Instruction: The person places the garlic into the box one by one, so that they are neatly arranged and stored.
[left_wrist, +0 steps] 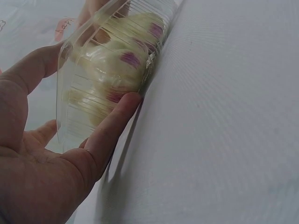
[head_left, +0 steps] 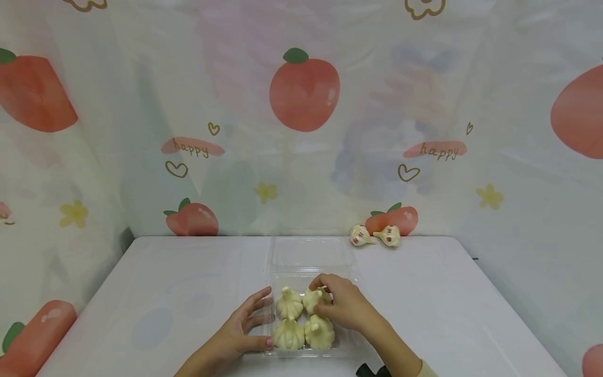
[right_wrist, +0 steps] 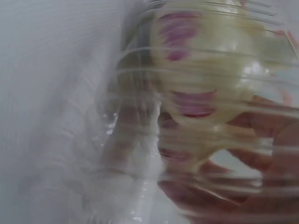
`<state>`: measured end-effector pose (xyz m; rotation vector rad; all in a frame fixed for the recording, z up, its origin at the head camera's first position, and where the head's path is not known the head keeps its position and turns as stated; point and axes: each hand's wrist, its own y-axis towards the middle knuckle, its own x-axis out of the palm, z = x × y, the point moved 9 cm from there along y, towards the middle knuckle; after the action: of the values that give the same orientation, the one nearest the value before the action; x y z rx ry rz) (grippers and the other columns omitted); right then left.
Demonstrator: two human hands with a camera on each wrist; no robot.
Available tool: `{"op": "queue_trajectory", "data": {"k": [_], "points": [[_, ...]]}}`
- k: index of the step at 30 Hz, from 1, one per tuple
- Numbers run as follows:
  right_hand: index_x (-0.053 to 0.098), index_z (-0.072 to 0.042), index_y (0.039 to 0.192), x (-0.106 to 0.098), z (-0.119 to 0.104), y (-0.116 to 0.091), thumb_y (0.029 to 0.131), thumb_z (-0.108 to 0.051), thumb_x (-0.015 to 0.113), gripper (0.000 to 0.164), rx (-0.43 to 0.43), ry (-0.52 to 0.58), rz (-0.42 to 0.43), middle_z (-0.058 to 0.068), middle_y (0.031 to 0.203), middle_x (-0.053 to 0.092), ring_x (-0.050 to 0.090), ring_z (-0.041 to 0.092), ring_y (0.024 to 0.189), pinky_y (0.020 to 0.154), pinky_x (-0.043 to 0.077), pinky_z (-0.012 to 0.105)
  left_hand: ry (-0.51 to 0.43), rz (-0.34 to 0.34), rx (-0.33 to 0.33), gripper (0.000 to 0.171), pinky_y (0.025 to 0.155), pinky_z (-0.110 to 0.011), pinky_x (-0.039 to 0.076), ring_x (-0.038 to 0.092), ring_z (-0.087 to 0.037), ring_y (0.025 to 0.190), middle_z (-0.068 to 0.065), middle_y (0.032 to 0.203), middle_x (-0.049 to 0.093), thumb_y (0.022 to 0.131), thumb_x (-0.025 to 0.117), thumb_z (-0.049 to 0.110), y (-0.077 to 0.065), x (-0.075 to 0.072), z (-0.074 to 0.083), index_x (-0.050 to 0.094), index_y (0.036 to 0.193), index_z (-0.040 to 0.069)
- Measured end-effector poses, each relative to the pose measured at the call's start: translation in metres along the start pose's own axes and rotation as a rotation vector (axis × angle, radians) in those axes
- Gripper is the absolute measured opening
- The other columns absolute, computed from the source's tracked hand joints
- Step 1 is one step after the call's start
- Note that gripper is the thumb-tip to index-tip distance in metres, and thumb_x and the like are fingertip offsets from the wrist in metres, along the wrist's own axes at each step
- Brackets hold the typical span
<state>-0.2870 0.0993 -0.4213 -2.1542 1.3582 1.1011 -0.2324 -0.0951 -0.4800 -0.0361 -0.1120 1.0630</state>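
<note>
A clear plastic clamshell box point(head_left: 302, 353) lies on the table with its lid point(head_left: 308, 254) folded back. Several pale garlic bulbs point(head_left: 289, 335) with purple patches sit inside in two rows. My left hand point(head_left: 237, 327) rests against the box's left wall, fingers spread and fairly straight; in the left wrist view its thumb point(left_wrist: 114, 123) lies along the lower wall. My right hand point(head_left: 346, 306) reaches in from the right and grips the back-right garlic bulb point(head_left: 313, 300) between thumb and fingers. Through the blurred plastic, the right wrist view shows garlic point(right_wrist: 219, 74) close up.
Two more garlic bulbs point(head_left: 361, 235) lie at the table's back edge, right of the lid. A black object point(head_left: 372, 370) shows at the bottom edge by the right forearm. A printed curtain point(head_left: 301, 157) hangs behind and beside the white table point(head_left: 188, 272).
</note>
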Motion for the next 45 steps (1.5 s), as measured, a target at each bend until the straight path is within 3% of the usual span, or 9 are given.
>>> {"op": "queue_trajectory", "data": {"k": [13, 19, 22, 31, 45], "points": [[0.065, -0.017, 0.115, 0.005, 0.005, 0.000, 0.087, -0.023, 0.076, 0.031, -0.006, 0.036, -0.040, 0.001, 0.119, 0.066, 0.063, 0.032, 0.111, 0.085, 0.053, 0.049, 0.018, -0.002, 0.001, 0.096, 0.096, -0.043, 0.052, 0.035, -0.045, 0.141, -0.024, 0.161, 0.018, 0.085, 0.080, 0.013, 0.002, 0.000, -0.002, 0.019, 0.160, 0.023], [0.064, -0.013, 0.120, -0.001, 0.002, 0.000, 0.087, -0.022, 0.075, 0.035, -0.010, 0.039, -0.043, 0.003, 0.124, 0.065, 0.063, 0.032, 0.113, 0.083, 0.056, 0.041, 0.022, -0.001, 0.003, 0.097, 0.096, -0.043, 0.051, 0.035, -0.045, 0.141, -0.023, 0.161, 0.018, 0.085, 0.080, 0.013, 0.003, 0.000, -0.001, 0.019, 0.160, 0.023], [0.064, -0.014, 0.122, -0.005, 0.002, -0.001, 0.088, -0.022, 0.074, 0.037, 0.005, 0.054, -0.043, 0.004, 0.127, 0.064, 0.061, 0.033, 0.115, 0.082, 0.056, 0.039, 0.018, -0.002, 0.002, 0.096, 0.096, -0.043, 0.052, 0.035, -0.045, 0.141, -0.023, 0.161, 0.018, 0.085, 0.079, 0.013, 0.002, 0.001, -0.001, 0.019, 0.160, 0.023], [0.062, -0.022, 0.122, -0.024, -0.008, -0.007, 0.089, -0.024, 0.074, 0.035, -0.002, 0.080, 0.014, 0.004, 0.126, 0.064, 0.059, 0.035, 0.118, 0.087, 0.055, 0.048, -0.001, -0.007, -0.004, 0.095, 0.096, -0.044, 0.052, 0.033, -0.045, 0.142, -0.023, 0.162, 0.017, 0.087, 0.078, 0.012, 0.001, 0.000, -0.003, 0.019, 0.160, 0.023], [0.062, -0.026, 0.123, -0.057, -0.014, -0.016, 0.089, -0.025, 0.075, 0.036, -0.026, 0.073, 0.106, -0.004, 0.129, 0.063, 0.061, 0.029, 0.120, 0.087, 0.056, 0.039, 0.004, -0.007, -0.012, 0.094, 0.095, -0.044, 0.052, 0.033, -0.044, 0.142, -0.022, 0.162, 0.018, 0.087, 0.078, 0.014, 0.002, 0.001, -0.005, 0.019, 0.160, 0.024]]}}
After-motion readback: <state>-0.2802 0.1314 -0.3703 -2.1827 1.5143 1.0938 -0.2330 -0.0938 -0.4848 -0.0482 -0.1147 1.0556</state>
